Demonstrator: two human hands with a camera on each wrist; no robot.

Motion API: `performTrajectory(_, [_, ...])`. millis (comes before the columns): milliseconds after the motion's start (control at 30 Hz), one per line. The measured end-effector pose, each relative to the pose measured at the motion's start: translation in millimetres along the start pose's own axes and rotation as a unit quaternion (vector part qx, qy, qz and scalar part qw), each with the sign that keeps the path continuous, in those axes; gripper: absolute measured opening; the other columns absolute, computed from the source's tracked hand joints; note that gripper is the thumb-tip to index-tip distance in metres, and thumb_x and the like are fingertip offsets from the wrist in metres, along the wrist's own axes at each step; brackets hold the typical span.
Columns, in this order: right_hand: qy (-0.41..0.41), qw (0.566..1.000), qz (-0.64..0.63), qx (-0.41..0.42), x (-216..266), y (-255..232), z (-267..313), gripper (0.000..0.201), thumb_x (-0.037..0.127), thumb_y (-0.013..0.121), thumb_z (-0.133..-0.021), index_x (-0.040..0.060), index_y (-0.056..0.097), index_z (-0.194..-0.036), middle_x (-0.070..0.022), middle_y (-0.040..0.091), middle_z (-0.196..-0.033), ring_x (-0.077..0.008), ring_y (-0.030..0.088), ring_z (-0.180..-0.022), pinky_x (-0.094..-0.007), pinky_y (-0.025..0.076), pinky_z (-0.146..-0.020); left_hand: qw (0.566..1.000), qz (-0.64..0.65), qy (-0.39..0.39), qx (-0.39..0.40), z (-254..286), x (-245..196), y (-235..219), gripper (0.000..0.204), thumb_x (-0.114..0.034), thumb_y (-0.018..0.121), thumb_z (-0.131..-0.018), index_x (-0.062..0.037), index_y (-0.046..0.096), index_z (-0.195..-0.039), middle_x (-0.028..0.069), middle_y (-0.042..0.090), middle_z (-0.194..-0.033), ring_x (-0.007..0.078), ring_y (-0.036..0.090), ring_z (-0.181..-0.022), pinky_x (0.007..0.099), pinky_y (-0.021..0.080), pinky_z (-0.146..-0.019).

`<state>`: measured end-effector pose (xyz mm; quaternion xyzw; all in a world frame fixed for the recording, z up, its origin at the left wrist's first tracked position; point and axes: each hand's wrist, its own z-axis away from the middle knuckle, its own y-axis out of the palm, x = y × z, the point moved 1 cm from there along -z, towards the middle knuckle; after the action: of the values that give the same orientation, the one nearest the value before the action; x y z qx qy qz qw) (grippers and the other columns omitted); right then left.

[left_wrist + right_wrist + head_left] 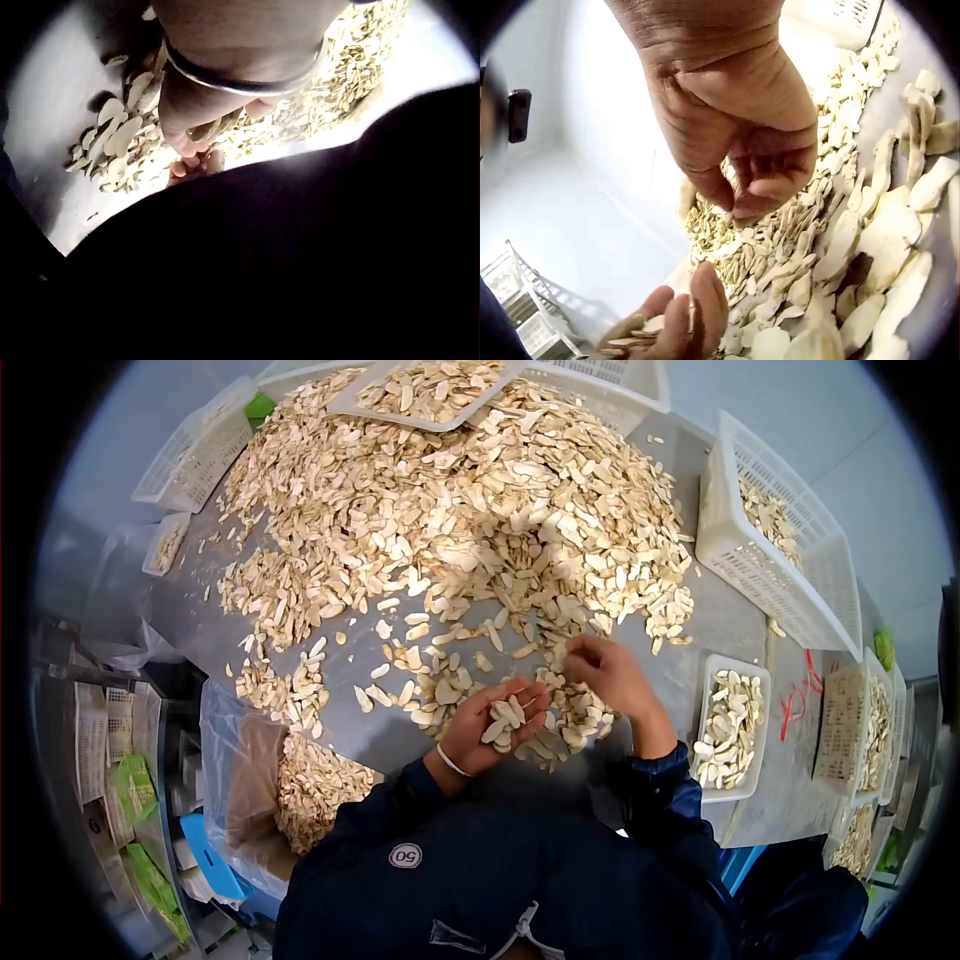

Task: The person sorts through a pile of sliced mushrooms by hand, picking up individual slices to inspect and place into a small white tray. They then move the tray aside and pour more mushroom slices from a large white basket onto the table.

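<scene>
Pale, dried-looking oval slices (505,722) lie in the cupped palm of my left hand (468,732), its fingers curled up round them. That hand wears a light band (453,762) at the wrist. To its right, my right hand (615,678) hovers over loose slices (585,715) at the near edge of the table. In the right wrist view the thumb and fingertips of my right hand (739,142) meet, with no slice visible between them. A large heap of the same slices (440,510) spreads in front of both hands.
A tray of slices (707,790) stands at the right, with a large white basket (790,595) behind it. Red string (800,695) lies beside the tray. More baskets (190,455) stand round the heap. A lined bag of slices (325,785) sits below the table's left edge.
</scene>
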<state>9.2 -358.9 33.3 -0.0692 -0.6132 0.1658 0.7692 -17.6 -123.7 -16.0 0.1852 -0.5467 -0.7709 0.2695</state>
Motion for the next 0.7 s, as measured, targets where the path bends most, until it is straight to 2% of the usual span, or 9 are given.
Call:
performTrajectory(100, [0.038,0.982,-0.039,0.182,37,1,3,0.017,0.017,0.063,-0.101,0.0003,0.067,-0.104,0.001,0.066,-0.081,-0.0072,0.061,-0.072,-0.0244,0.049,-0.065,1.0,-0.019,0.006,-0.019,4,0,7,0.032,-0.022,0.045,-0.106,-0.0036,0.059,-0.128,0.0153,0.063,-0.128,0.03,0.064,-0.117,0.0456,0.053,-0.102])
performTrajectory(133, [0.038,0.994,0.005,0.1,15,4,-10,0.018,0.018,0.064,-0.099,0.0018,0.069,-0.106,-0.0039,0.07,-0.081,-0.0156,0.066,-0.071,-0.0288,0.051,-0.066,0.999,-0.027,0.004,-0.023,5,0,8,0.031,-0.021,0.045,-0.106,-0.0039,0.059,-0.127,0.015,0.063,-0.127,0.0297,0.064,-0.117,0.0449,0.054,-0.101])
performTrajectory(167, [0.008,0.996,0.092,0.012,-3,4,-25,0.019,0.019,0.065,-0.097,0.0024,0.069,-0.105,-0.0061,0.071,-0.082,-0.0189,0.066,-0.071,-0.0307,0.051,-0.066,1.0,-0.018,-0.007,-0.012,5,1,5,0.03,-0.021,0.046,-0.105,-0.0042,0.059,-0.126,0.014,0.063,-0.124,0.028,0.064,-0.113,0.0419,0.056,-0.095])
performTrajectory(233, [-0.05,0.95,0.26,-0.164,-15,4,-54,0.02,0.021,0.067,-0.094,0.0037,0.07,-0.104,-0.0107,0.072,-0.085,-0.0254,0.068,-0.07,-0.0345,0.052,-0.066,1.0,-0.002,-0.028,0.01,3,2,-5,0.027,-0.021,0.047,-0.105,-0.0047,0.059,-0.124,0.0122,0.064,-0.117,0.0246,0.064,-0.104,0.036,0.059,-0.084])
performTrajectory(333, [-0.098,0.916,0.308,-0.237,-21,12,-73,0.02,0.022,0.069,-0.089,0.0046,0.07,-0.099,-0.0148,0.071,-0.084,-0.0324,0.069,-0.071,-0.0389,0.053,-0.065,0.996,0.027,-0.063,0.056,3,-2,-9,0.025,-0.02,0.049,-0.104,-0.0047,0.058,-0.121,0.0098,0.061,-0.106,0.0191,0.06,-0.088,0.027,0.055,-0.066])
performTrajectory(433, [-0.098,0.93,0.304,-0.181,-20,15,-77,0.018,0.022,0.069,-0.088,0.0046,0.068,-0.092,-0.015,0.071,-0.081,-0.0338,0.07,-0.076,-0.043,0.053,-0.067,0.996,0.059,-0.055,0.026,9,-4,-7,0.024,-0.02,0.049,-0.104,-0.0047,0.058,-0.121,0.0092,0.06,-0.102,0.0169,0.054,-0.08,0.0232,0.048,-0.059])
performTrajectory(533, [-0.056,0.959,0.239,-0.143,-21,12,-68,0.015,0.018,0.069,-0.087,0.0039,0.067,-0.089,-0.0148,0.07,-0.08,-0.0331,0.069,-0.074,-0.0405,0.053,-0.065,0.994,0.079,-0.045,0.067,7,-8,-17,0.025,-0.019,0.05,-0.104,-0.005,0.058,-0.122,0.0095,0.061,-0.104,0.0193,0.059,-0.086,0.0261,0.053,-0.063])
performTrajectory(633, [-0.036,0.953,0.254,-0.16,-16,2,-52,0.014,0.017,0.07,-0.087,0.0031,0.069,-0.09,-0.0125,0.07,-0.078,-0.0282,0.068,-0.07,-0.0367,0.052,-0.064,0.999,0.015,0.007,0.028,5,-10,-18,0.025,-0.02,0.049,-0.104,-0.0053,0.058,-0.122,0.0114,0.063,-0.112,0.0248,0.064,-0.1,0.0325,0.06,-0.073])
performTrajectory(700, [-0.024,0.975,0.204,-0.084,-4,-1,-38,0.015,0.017,0.071,-0.088,0.0027,0.069,-0.092,-0.0116,0.07,-0.078,-0.0248,0.066,-0.069,-0.035,0.052,-0.065,0.999,0.008,0.022,-0.045,7,-6,2,0.026,-0.02,0.048,-0.104,-0.0054,0.058,-0.123,0.0133,0.063,-0.117,0.0286,0.064,-0.111,0.0376,0.061,-0.08])
